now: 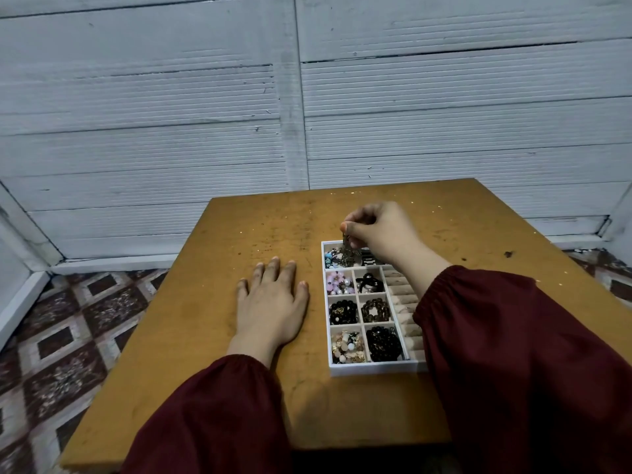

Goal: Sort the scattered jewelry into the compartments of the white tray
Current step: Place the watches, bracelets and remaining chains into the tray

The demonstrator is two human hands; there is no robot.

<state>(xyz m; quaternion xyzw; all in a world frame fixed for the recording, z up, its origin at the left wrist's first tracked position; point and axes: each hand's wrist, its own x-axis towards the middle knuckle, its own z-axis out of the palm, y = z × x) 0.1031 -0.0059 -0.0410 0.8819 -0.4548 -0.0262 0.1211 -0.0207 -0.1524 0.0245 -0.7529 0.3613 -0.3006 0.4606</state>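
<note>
The white tray (372, 368) lies on the table, right of centre, its compartments filled with jewelry. My right hand (379, 229) hovers over the tray's far compartment and pinches a dark metal chain piece (347, 249) that hangs down into it. That compartment also holds turquoise beads (329, 258). Nearer compartments hold pink and pearl pieces (338, 282), black bead bracelets (342, 311), brown beads (376, 309) and gold earrings (347, 347). My left hand (272, 302) rests flat on the table, fingers straight, just left of the tray. My right forearm hides the tray's right column of ring slots in part.
The wooden table (239, 234) stands against a white corrugated wall (307, 97). Patterned floor tiles (68, 336) show to the left. A small dark speck (508, 254) lies on the table at the right.
</note>
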